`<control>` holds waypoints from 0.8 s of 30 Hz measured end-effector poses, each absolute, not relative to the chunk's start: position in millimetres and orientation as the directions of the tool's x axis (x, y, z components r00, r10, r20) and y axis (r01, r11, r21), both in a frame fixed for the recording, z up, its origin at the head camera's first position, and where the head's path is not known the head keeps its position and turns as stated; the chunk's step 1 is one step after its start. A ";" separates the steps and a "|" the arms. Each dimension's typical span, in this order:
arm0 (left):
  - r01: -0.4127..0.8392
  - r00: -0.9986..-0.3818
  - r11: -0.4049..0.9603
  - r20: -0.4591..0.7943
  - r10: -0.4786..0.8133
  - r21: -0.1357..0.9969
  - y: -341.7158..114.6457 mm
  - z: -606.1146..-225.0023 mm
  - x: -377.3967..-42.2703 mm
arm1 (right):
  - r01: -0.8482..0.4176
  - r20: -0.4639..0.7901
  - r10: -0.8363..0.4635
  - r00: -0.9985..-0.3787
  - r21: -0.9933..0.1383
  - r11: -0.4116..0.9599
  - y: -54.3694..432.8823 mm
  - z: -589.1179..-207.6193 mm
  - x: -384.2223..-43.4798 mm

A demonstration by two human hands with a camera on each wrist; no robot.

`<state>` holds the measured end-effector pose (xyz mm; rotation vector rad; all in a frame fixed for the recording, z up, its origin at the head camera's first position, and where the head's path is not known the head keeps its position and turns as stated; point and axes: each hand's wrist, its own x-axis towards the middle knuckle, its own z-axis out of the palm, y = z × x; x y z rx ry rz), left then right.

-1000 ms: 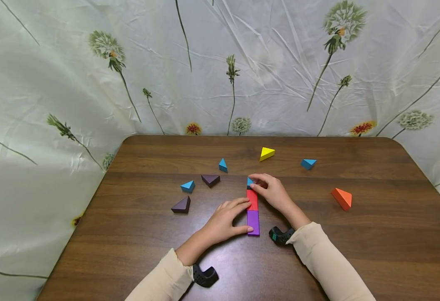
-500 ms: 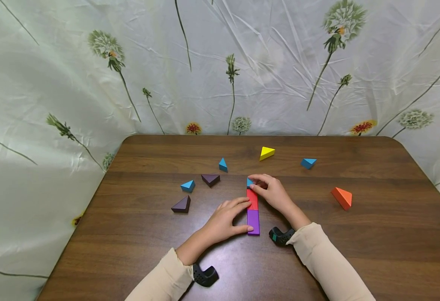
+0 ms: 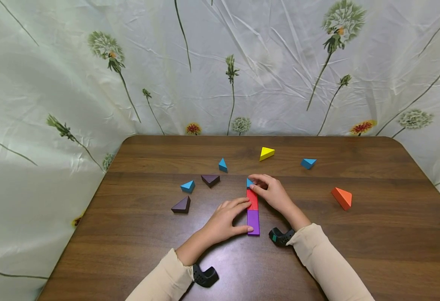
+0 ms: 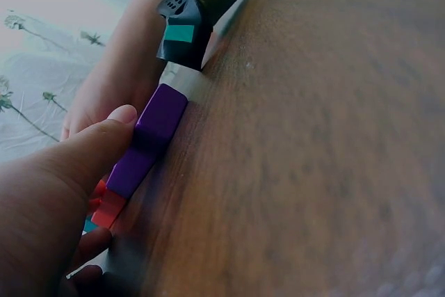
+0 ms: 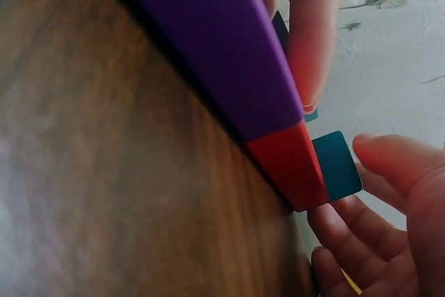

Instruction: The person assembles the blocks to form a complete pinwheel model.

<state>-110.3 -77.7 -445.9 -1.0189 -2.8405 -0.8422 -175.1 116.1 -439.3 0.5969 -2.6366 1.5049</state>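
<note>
On the table, a purple block (image 3: 253,222) and a red block (image 3: 253,200) lie end to end in a row. A small blue triangular block (image 3: 249,183) stands at the row's far end. My left hand (image 3: 224,220) spans the near part from the left; its thumb rests on the purple block and its fingertips touch the red one. My right hand (image 3: 273,193) pinches the blue block between thumb and index finger. In the right wrist view, that block (image 5: 338,165) looks teal and sits against the red block's end. The right fingers partly cover it in the head view.
Loose triangular blocks surround the row: dark purple ones (image 3: 210,180) and blue ones (image 3: 187,186) on the left. A yellow one (image 3: 267,154) lies at the back, another blue one (image 3: 308,163) back right, an orange one (image 3: 342,198) right. A patterned cloth (image 3: 280,62) hangs behind the table (image 3: 355,251).
</note>
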 end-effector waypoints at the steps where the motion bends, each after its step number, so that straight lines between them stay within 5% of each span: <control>1: 0.591 -0.789 0.644 0.181 0.587 0.485 -77.7 -445.6 -110.0 | -0.353 0.232 -0.302 -0.924 -0.820 0.450 116.1 -439.1 -175.1; 10: 0.597 -0.785 0.637 0.193 0.588 0.488 -78.4 -447.7 -110.1 | -0.283 0.201 -0.258 -0.945 -0.898 0.338 110.2 -398.1 -159.2; 24: 0.593 -0.787 0.639 0.184 0.589 0.491 -78.6 -447.6 -110.4 | -0.398 0.306 -0.264 -0.915 -0.792 0.463 144.9 -387.1 -154.9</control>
